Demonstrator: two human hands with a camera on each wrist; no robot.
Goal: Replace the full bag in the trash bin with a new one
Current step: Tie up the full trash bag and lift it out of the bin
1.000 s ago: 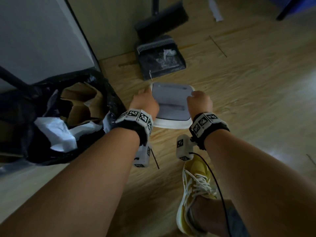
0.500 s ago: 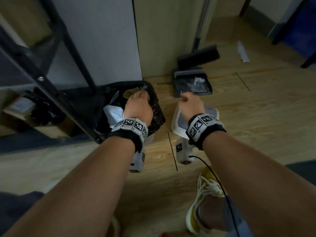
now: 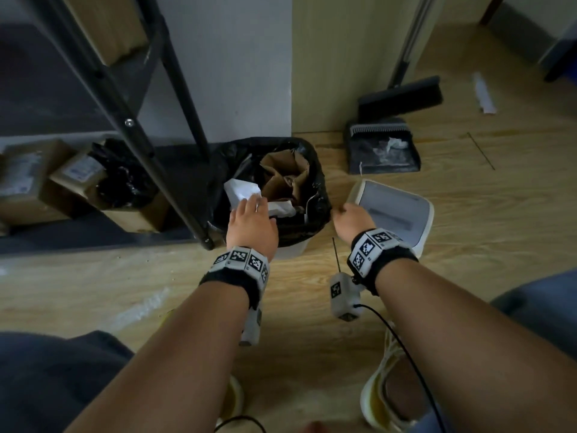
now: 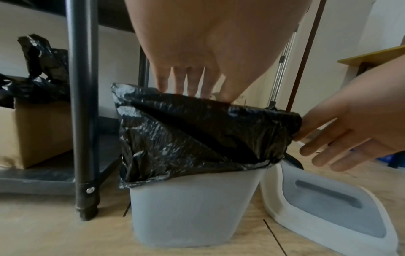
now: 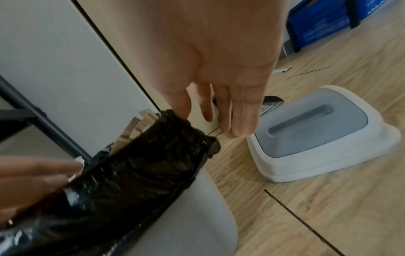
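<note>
A white trash bin (image 4: 192,207) stands on the wooden floor, lined with a black bag (image 3: 315,185) stuffed with brown cardboard and white paper. The bag's rim is folded over the bin's edge (image 4: 197,138). My left hand (image 3: 251,223) reaches over the near rim, its fingers (image 4: 186,81) straight and pointing down into the bag's mouth. My right hand (image 3: 351,220) is at the bag's right edge, fingers (image 5: 221,112) spread, one fingertip touching the rim. The bin's white and grey lid (image 3: 396,210) lies on the floor just right of the bin.
A black metal shelf leg (image 3: 187,151) stands against the bin's left side; boxes and black bags (image 3: 118,179) sit on the low shelf. A dustpan (image 3: 381,148) and broom (image 3: 399,95) lean at the wall behind. My yellow shoe (image 3: 387,398) is near.
A second ago both hands held the lid on the floor. They have let it go and moved left to the bag's rim, the left hand first.
</note>
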